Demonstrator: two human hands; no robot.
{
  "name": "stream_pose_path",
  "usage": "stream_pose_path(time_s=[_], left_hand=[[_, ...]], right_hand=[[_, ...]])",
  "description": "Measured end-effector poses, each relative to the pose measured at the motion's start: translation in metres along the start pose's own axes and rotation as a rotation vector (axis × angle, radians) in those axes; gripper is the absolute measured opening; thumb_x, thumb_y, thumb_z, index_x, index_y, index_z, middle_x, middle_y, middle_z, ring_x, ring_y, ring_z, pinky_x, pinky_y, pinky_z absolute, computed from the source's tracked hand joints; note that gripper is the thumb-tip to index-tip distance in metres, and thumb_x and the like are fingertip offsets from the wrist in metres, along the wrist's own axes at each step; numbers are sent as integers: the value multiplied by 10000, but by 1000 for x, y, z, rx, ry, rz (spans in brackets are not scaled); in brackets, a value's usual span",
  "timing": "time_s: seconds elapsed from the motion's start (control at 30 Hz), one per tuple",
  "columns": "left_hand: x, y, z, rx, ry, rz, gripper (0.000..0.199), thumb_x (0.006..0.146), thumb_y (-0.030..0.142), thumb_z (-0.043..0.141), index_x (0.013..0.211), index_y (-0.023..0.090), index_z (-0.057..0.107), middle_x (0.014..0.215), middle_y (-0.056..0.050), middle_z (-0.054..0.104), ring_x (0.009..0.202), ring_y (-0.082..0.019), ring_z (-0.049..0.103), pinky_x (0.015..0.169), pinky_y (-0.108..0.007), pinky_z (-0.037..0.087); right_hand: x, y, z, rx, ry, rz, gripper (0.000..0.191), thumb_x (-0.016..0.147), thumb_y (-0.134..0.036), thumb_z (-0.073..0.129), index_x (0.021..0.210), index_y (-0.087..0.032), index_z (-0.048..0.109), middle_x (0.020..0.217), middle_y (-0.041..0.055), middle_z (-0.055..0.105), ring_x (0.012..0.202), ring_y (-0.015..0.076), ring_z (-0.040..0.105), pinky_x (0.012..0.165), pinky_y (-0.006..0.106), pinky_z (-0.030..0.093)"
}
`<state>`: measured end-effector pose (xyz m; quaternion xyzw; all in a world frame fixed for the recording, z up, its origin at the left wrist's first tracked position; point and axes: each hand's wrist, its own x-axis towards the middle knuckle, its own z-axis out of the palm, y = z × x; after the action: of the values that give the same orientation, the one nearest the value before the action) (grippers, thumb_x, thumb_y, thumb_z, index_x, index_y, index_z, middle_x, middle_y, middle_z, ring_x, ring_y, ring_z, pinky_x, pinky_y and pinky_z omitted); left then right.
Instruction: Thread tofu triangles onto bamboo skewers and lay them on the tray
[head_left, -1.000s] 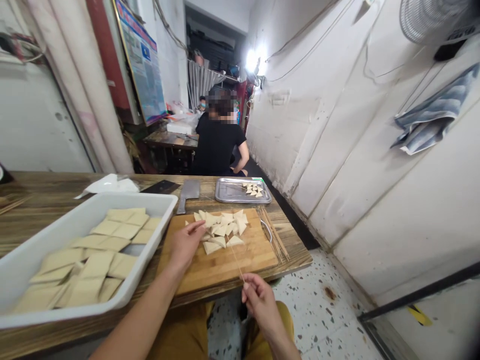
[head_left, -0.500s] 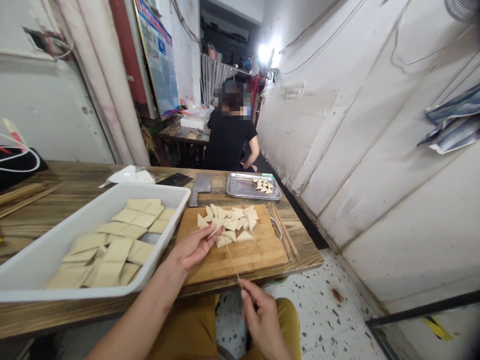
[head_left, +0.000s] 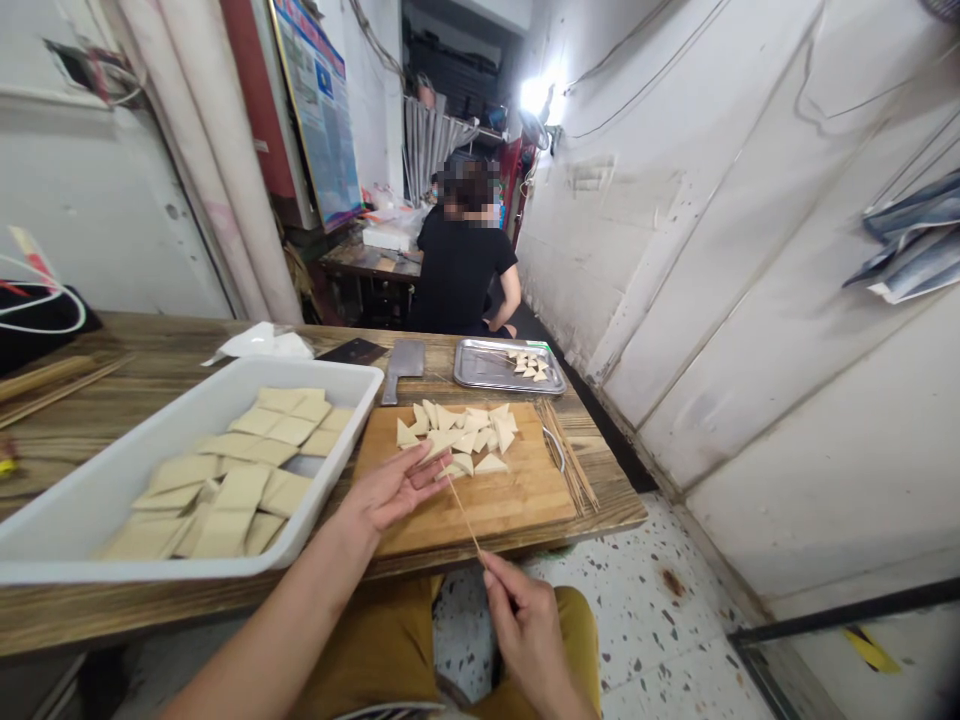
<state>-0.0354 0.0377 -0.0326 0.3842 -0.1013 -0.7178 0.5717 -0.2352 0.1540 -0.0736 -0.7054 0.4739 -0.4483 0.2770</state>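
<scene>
And here's the wooden table (head_left: 592, 430), the broad stage for everything, with a white tub (head_left: 360, 400) of pale, flat slabs (head_left: 240, 490) on its left side. Beside the tub lies the cutting board (head_left: 517, 500), pale triangles (head_left: 480, 430) clustered towards its far side. Beyond it, a person (head_left: 465, 270) in black sits facing away. A metal tray (head_left: 480, 375) behind the board carries small triangular pieces (head_left: 529, 365). Now the hands, well apart: the left hand (head_left: 397, 490) is palm up over the board, fingers partly spread, a triangle at the fingertips, though whether it's pinched I can't tell. The right hand (head_left: 525, 610), by the near edge, clamps a thin skewer (head_left: 465, 515), far end up at the left fingers. Cleaver (head_left: 406, 362) behind the board, loose skewers (head_left: 574, 465) along its right!
</scene>
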Motion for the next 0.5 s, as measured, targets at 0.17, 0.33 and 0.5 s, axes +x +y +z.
stream_pose_path(time_s=[0.17,0.33,0.5], left_hand=[[-3,-3,4,-17,13,1,56,815,65,572,796,117,564,874,-130,700,834,-207,694,814,-448,559],[-3,-4,3,-16,-9,-12,66,823,49,552,802,111,556,862,-131,700,820,-212,698,796,-437,568],[-4,-5,4,-12,-5,-10,66,828,52,547,804,112,557,850,-121,702,798,-201,700,802,-426,570]], right_hand=[[0,1,1,1,6,9,299,920,-283,473,1122,-243,689,1072,52,706,990,210,674,885,323,531],[0,2,2,14,16,20,289,913,-295,491,1113,-253,695,1064,51,710,983,216,677,881,323,531],[1,2,3,12,10,18,299,917,-290,477,1118,-243,693,1060,54,711,976,215,680,867,315,537]])
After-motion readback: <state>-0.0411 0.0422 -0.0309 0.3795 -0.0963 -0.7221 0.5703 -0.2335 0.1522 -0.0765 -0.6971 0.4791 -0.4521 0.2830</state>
